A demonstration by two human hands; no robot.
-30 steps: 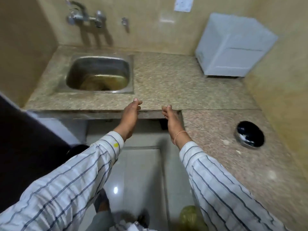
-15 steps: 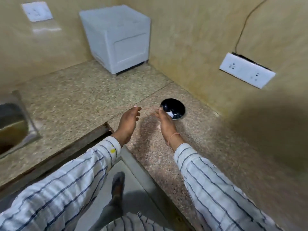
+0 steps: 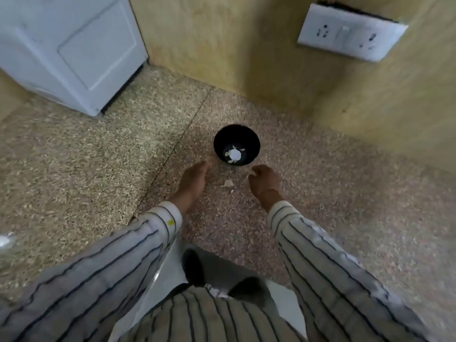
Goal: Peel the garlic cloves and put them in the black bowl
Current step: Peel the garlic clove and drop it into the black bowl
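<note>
Left hand (image 3: 193,180), right hand (image 3: 265,181) nearer one black bowl (image 3: 222,140), two cloves (image 3: 227,184) between

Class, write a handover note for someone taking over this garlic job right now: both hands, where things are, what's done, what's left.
Left hand: open, empty, near the black bowl.
Right hand: fingers curled, a white scrap at its tips; grip unclear.
Bowl on the counter, white garlic pieces inside.
One clove lies on the counter between the hands.
To do: peel it, drop it in.

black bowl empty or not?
Not empty. The black bowl sits upright on the counter with white pieces at its bottom; garlic cloves or peel, cannot tell.
</note>
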